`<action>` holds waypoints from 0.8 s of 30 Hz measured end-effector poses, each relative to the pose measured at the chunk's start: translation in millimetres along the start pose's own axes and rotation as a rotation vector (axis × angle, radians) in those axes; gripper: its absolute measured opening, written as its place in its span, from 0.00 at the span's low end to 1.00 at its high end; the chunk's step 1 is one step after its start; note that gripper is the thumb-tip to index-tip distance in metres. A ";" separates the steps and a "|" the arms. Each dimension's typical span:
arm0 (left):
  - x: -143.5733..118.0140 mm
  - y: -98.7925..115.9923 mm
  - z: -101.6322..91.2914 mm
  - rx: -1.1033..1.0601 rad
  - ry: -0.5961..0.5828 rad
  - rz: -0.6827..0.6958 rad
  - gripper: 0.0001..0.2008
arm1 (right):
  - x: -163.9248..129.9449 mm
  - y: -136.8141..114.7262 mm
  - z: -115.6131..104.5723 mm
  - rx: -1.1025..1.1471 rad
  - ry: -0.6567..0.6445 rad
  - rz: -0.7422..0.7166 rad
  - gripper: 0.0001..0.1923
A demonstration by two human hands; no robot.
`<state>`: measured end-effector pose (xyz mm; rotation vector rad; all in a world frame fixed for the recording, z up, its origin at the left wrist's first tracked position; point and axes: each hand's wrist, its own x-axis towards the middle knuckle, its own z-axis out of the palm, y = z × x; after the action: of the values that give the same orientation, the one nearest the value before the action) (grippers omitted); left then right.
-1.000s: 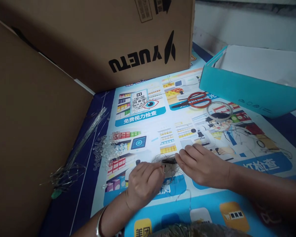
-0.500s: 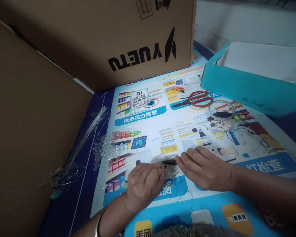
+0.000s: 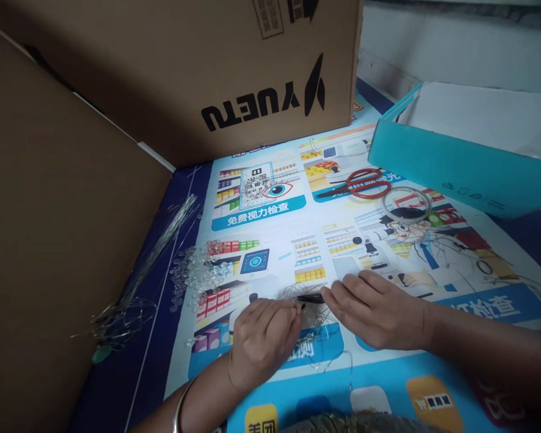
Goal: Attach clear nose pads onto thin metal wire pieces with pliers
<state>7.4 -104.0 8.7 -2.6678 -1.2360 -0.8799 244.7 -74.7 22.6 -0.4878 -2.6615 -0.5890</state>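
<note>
My right hand is closed round a dark tool with tapered jaws, seemingly pliers; its handles are hidden in the palm. The jaws point left, towards the fingertips of my left hand. That hand is closed in a pinch on thin wire, most of it covered by the fingers. Loops of fine wire with small clear beads lie between and below the two hands. A bangle circles the left wrist.
Loose clear beads lie left of the hands, beside a bundle of wires. Red-handled scissors, a ring-shaped spool and a turquoise box are at the right. A large cardboard box stands behind.
The whole view has shifted very slightly. Both hands keep nearly the same pose, with the tool still between them.
</note>
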 end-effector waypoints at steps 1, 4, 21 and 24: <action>-0.4 -0.1 -0.2 -0.003 0.000 -0.002 0.06 | -0.5 0.0 -0.4 0.001 -0.001 0.006 0.17; -1.5 -0.2 -0.9 -0.006 -0.009 0.004 0.06 | -1.3 0.5 -1.4 0.009 -0.003 0.020 0.16; -1.7 1.5 -0.2 -0.003 0.007 0.033 0.07 | 1.6 1.0 -1.7 0.027 -0.023 -0.003 0.15; -0.8 2.0 0.0 -0.008 -0.010 0.023 0.08 | 2.7 0.6 -0.7 0.030 -0.030 -0.001 0.14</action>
<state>8.4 -105.9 8.6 -2.6901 -1.2040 -0.8707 242.8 -73.8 24.5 -0.4900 -2.6952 -0.5456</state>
